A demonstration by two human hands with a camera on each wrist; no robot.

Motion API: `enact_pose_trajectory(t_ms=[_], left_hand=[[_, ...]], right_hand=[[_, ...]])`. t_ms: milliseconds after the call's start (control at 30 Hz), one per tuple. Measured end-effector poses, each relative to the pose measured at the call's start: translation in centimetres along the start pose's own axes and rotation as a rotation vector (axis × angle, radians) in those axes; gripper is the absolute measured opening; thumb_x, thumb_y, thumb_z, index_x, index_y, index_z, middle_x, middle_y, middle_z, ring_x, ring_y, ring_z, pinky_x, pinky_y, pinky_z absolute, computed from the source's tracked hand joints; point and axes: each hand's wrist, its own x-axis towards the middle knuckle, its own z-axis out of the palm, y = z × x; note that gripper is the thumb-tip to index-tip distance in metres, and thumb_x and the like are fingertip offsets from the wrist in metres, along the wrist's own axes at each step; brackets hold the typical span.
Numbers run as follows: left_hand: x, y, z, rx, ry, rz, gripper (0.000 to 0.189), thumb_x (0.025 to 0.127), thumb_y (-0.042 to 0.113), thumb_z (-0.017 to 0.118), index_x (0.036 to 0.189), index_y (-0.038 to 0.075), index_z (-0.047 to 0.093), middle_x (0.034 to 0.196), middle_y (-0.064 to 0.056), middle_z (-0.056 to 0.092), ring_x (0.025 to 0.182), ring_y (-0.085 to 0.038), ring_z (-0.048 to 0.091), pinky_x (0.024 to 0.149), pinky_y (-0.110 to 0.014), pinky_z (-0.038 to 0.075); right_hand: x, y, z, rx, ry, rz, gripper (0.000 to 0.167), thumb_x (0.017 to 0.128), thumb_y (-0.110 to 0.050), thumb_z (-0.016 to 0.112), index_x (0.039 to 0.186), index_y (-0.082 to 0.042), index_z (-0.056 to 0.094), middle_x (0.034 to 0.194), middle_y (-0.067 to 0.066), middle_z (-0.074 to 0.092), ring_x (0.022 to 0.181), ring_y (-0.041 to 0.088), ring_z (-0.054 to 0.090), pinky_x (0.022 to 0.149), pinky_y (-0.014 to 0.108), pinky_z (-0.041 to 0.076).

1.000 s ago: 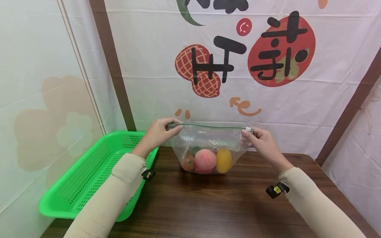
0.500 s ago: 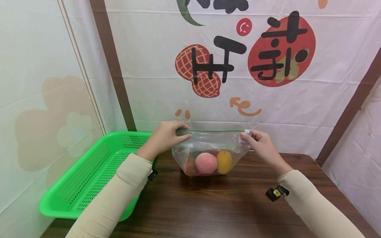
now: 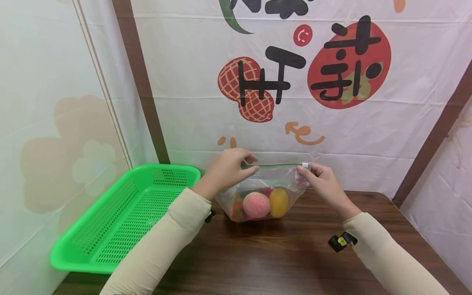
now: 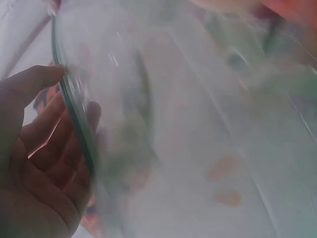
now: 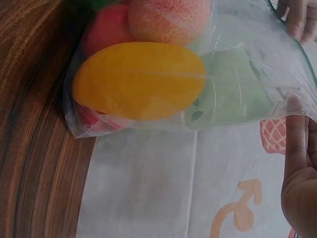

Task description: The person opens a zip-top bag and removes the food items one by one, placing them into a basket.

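A clear zip-top bag point(image 3: 275, 175) with a green zip edge sits on the table with its mouth held up. Through the plastic show a pink peach point(image 3: 256, 205), a yellow mango-like fruit point(image 3: 279, 203), a red round fruit point(image 5: 106, 30) and a pale green shape point(image 5: 230, 87). My left hand point(image 3: 231, 170) has its thumb and fingers on either side of the zip, left of the middle; in the left wrist view the thumb tip point(image 4: 53, 75) touches it. At the zip's right end my right hand point(image 3: 326, 184) pinches the bag's corner beside the white slider point(image 3: 305, 165).
A green perforated basket point(image 3: 110, 221) stands on the left side of the brown wooden table point(image 3: 265, 258). Behind the bag hangs a white printed cloth point(image 3: 184, 102), and more cloth borders both sides.
My left hand has slid rightward along the zip, from its left end towards the middle. The bag's top has sunk slightly. My right hand stays at the corner.
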Motion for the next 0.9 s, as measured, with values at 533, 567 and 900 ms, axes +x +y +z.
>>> enact_pose_trajectory(t_ms=[533, 567, 900], left_hand=[[4.7, 5.1, 3.5, -0.229, -0.099, 0.062, 0.027, 0.095, 0.035, 0.071, 0.111, 0.014, 0.076, 0.098, 0.007, 0.072, 0.085, -0.002, 0.065, 0.08, -0.018, 0.051], [4.8, 5.2, 3.6, -0.232, -0.107, 0.062, 0.027, 0.095, 0.035, 0.07, 0.111, 0.014, 0.076, 0.098, 0.007, 0.072, 0.084, -0.001, 0.064, 0.08, -0.017, 0.051], [5.5, 5.6, 4.3, -0.27, -0.138, 0.074, 0.025, 0.094, 0.036, 0.071, 0.106, 0.016, 0.078, 0.091, 0.011, 0.071, 0.082, 0.002, 0.062, 0.076, -0.015, 0.049]], right_hand=[[-0.1, 0.0, 0.4, -0.062, 0.011, 0.009, 0.038, 0.103, -0.031, 0.059, 0.113, 0.005, 0.068, 0.089, 0.009, 0.072, 0.078, 0.014, 0.068, 0.066, 0.029, 0.056], [-0.1, 0.0, 0.4, -0.066, 0.012, 0.008, 0.038, 0.103, -0.031, 0.058, 0.114, 0.005, 0.068, 0.09, 0.009, 0.072, 0.078, 0.014, 0.068, 0.066, 0.029, 0.056], [-0.3, 0.0, 0.3, -0.061, -0.001, -0.013, 0.04, 0.104, -0.032, 0.056, 0.114, 0.005, 0.068, 0.09, 0.006, 0.073, 0.079, 0.016, 0.071, 0.068, 0.031, 0.057]])
